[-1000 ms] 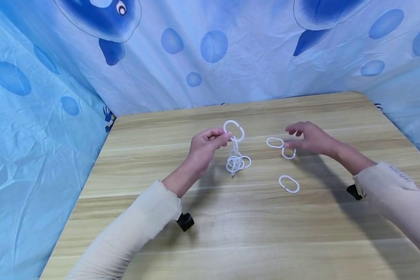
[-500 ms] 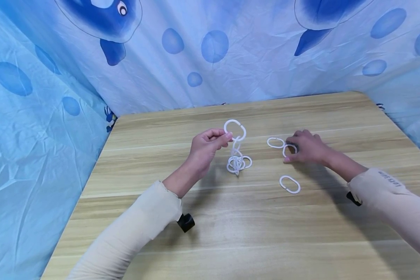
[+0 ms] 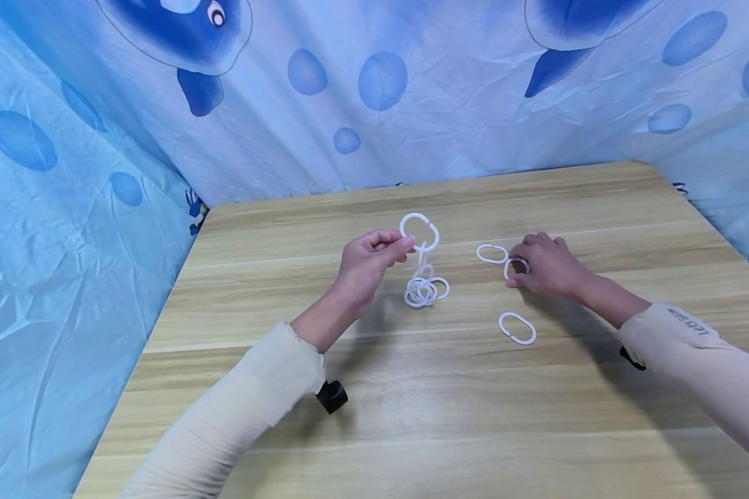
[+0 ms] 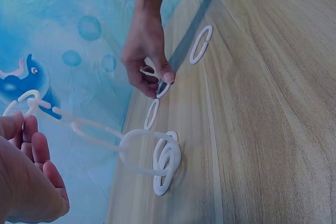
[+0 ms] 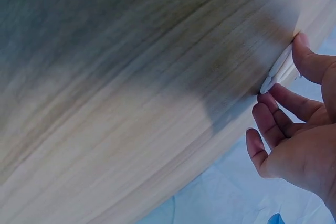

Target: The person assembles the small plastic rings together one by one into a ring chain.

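Note:
My left hand point(image 3: 369, 265) pinches the top link of a white plastic chain point(image 3: 433, 239) between thumb and fingers, above the table. The chain hangs from there, and its lower links lie piled on the wood. To the right, my right hand point(image 3: 549, 265) reaches down to the table and pinches a loose white plastic link point(image 5: 282, 64) between thumb and fingertips. Another loose link point(image 3: 483, 260) lies flat just left of that one, right at its edge. Nearer the front is a third loose oval link point(image 3: 517, 339), with a small gap in its side.
The wooden table point(image 3: 412, 409) carries all the links. A blue curtain point(image 3: 437, 132) with whales and bubbles hangs behind its back edge and along the left side. A black wrist camera point(image 3: 332, 396) sits under the left sleeve.
My right hand has come down onto the loose link, and its fingers have closed on it. The left hand stays in place while the hanging links below it twist slightly.

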Demonstrator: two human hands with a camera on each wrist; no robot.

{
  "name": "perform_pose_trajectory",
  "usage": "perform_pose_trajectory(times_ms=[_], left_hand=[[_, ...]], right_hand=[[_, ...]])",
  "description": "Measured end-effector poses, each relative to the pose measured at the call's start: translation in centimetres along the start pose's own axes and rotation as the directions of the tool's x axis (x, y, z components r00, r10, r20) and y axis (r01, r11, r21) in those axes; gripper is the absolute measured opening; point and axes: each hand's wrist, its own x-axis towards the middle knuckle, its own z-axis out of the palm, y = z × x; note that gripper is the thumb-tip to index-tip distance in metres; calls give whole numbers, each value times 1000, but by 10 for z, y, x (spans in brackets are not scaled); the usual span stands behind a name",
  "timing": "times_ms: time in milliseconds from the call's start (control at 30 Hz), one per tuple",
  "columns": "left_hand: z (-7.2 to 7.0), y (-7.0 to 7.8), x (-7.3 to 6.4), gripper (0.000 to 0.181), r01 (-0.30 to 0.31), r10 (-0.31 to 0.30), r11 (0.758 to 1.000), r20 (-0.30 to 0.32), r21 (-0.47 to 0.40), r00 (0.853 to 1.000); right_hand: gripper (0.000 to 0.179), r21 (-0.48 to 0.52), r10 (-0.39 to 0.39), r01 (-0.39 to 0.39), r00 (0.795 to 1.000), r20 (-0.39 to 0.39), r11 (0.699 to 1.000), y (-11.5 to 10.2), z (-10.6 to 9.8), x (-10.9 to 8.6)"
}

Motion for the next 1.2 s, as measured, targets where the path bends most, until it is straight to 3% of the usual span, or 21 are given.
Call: perform_pose_trajectory(times_ms=[267,500,900,967,1067,1133,1200], left_hand=[[0,0,0,14,7,-7,1000,0,0,1000],[0,0,0,14,3,-3,1000,-1,10,1000],[0,2,-1,16,25,-25,1000,-4,16,1000],[0,2,-1,17,26,-26,1000,-4,16,1000],[0,2,-1,17,24,-24,1000,-3,13,1000],[0,2,-1,17,22,-22,1000,-3,9,1000],[1,2,-2,16,23,-23,1000,-3,10,1000]], right_hand=[[41,-52,-6,8,999,38,999,0,0,-1],[36,-42,-92,95,993,73,995,2,-3,-1],[39,-113,-248,244,969,-21,963,12,2,-3],[38,-78,-258,253,964,-57,964,12,0,-2],[33,57,-234,243,964,-126,968,8,-6,1],[31,215,-164,191,977,-139,958,3,-13,3],[32,382,-54,91,993,-106,920,-2,-20,4]])
